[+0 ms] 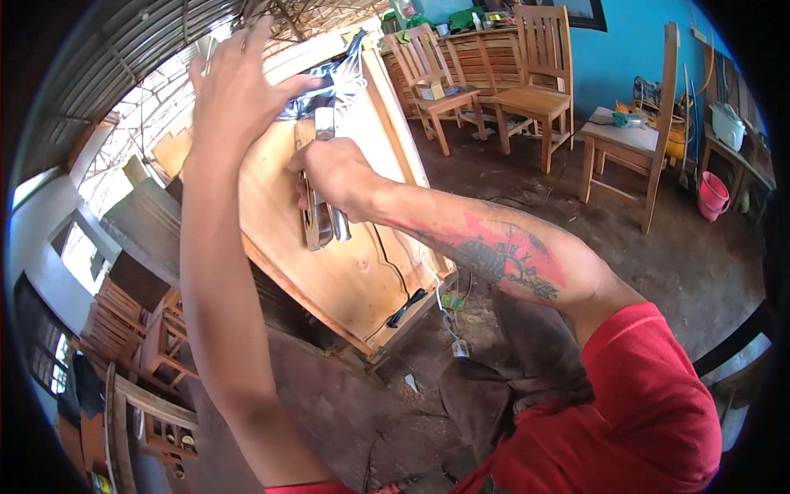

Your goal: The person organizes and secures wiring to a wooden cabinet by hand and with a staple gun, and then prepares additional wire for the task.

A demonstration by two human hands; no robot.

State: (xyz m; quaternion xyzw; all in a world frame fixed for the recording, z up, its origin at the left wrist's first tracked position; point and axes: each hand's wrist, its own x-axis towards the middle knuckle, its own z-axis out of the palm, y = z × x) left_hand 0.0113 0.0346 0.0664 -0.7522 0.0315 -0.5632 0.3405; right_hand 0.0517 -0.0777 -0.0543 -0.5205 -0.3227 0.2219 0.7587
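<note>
My right hand (339, 171) is closed around a silver hand tool that looks like a staple gun (315, 229). The tool lies along a pale wooden panel (284, 193), part of a large wooden case. Higher up, my left hand (234, 90) is open, fingers stretched toward the far edge and thumb out to the right. That thumb reaches a bundle of white and blue wires (346, 82) at the panel's far end. Whether the thumb presses on the bundle I cannot tell. The tool's far end sits just below the wires.
A black cord (403, 309) lies in the case's near corner. From there a white cable (440, 300) hangs to the floor. Wooden chairs (539, 99) stand by the blue wall, with a pink bucket (713, 196) at the right. More wooden furniture (164, 337) stands at the left.
</note>
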